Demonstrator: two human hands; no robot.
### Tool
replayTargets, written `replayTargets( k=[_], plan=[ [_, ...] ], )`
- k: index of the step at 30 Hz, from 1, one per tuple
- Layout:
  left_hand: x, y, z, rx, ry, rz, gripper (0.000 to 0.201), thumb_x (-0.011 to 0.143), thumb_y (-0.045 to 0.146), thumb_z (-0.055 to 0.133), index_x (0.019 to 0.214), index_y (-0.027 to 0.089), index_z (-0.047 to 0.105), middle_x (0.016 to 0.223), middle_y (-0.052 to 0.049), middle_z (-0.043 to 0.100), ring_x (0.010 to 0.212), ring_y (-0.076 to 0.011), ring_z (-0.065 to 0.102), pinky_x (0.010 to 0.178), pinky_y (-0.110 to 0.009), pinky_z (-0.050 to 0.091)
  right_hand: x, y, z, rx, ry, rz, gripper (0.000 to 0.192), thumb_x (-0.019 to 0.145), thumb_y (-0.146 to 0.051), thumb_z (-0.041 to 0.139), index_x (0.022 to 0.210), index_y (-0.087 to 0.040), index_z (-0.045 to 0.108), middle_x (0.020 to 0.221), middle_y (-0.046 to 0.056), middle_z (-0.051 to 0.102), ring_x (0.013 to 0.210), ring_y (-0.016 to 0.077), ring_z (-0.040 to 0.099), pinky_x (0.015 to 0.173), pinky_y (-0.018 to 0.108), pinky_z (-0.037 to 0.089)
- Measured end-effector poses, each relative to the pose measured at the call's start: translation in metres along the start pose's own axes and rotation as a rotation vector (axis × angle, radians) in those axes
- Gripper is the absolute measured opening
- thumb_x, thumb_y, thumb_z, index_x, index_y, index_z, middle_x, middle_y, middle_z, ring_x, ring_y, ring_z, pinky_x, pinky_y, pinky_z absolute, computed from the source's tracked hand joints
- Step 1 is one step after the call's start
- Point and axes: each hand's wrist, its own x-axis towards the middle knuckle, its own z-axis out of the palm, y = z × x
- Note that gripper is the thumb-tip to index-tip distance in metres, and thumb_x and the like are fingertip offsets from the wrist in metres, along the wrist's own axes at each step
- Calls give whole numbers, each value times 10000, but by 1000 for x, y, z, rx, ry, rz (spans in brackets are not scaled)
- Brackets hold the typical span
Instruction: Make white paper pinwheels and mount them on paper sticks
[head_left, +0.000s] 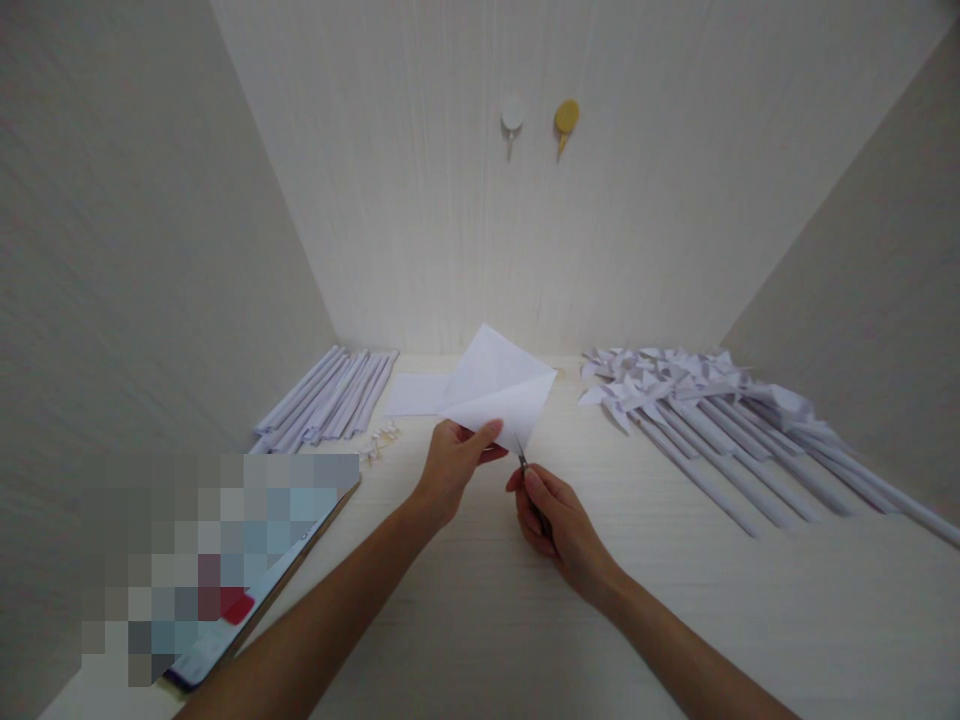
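In the middle of the view, my left hand (459, 462) grips a square sheet of white paper (501, 375) by its lower edge, thumb on top. A crease runs across the sheet, which is held up with one corner pointing away from me. My right hand (559, 515) is closed around a small pair of scissors (523, 460). The blades meet the paper at its near corner; whether they are cutting in is too small to tell. Most of the scissor handles are hidden by my fingers.
Rolled white paper sticks (330, 395) lie at the back left, beside a stack of flat paper (415, 394) and several small pins (381, 440). Paper pinwheels (675, 385) on sticks are piled at the right. A partly blurred device (262, 600) lies front left. Two hooks (567, 118) hang on the back wall.
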Motion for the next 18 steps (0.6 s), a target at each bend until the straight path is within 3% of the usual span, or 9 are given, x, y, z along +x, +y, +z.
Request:
replayTargets(
  k=[18],
  plan=[
    [0, 0, 0, 44, -21, 23, 231, 599, 262, 670, 739, 82, 633, 702, -52, 673, 640, -131, 609, 640, -263, 514, 0, 2, 0, -2, 13, -7, 313, 744, -484, 479, 702, -175, 450, 404, -116, 297, 301, 12, 187, 280, 151, 106]
  ],
)
